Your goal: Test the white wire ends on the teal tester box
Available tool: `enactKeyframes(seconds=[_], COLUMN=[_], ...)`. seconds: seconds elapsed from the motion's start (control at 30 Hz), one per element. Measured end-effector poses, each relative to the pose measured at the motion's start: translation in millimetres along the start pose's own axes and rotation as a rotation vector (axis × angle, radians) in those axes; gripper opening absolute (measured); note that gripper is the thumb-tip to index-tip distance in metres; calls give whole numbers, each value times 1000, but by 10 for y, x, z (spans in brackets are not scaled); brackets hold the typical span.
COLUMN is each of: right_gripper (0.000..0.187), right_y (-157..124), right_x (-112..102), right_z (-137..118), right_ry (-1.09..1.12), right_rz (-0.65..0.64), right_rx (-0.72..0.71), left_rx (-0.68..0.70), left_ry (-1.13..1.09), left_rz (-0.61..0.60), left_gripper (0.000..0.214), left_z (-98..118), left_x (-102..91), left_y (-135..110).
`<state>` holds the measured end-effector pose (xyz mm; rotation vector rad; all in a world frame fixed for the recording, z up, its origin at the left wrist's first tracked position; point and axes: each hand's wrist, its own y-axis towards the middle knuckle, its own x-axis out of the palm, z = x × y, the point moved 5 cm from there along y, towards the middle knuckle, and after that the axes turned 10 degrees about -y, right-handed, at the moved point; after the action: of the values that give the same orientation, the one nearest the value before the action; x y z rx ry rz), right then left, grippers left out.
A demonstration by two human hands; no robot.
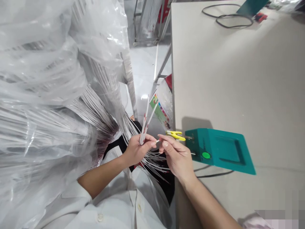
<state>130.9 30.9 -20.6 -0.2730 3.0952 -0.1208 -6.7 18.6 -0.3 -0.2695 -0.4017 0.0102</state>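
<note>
My left hand [135, 150] is closed around a few thin white wires [145, 129] with red marks, which stick up above its fingers. Between the two hands a short white wire end [157, 141] with a reddish tip shows at the left fingertips. My right hand [178, 156] meets it in a pinch of thumb and fingers. Just beyond the right fingers, a yellow clip [175, 135] sits at the front of a teal tester-like box [221, 151] with a lit green round spot [206, 155]. More white wires [152, 163] hang over the lap below my hands.
Large bundles of white wires [95, 108] under clear plastic sheeting [40, 73] fill the left side. The pale table [233, 82] lies to the right, with a looped black cable [234, 21] at its far end. A printed bag [162, 105] stands below the table's edge.
</note>
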Motion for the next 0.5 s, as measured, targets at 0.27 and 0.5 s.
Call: enactKeyframes(seconds=[0.27,0.5], right_gripper=[27,24], right_y=[-88,-153], right_x=[-90,-130], right_z=[-241,-440], right_ry=[-299,-427], right_rz=[241,293], right_rx=[-232,-447], left_rx=[-15,8], left_ry=[88,256], left_rz=[127,130], left_gripper=[13,27], left_z=[-84,-91], left_x=[-157,-180], left_y=[80,74])
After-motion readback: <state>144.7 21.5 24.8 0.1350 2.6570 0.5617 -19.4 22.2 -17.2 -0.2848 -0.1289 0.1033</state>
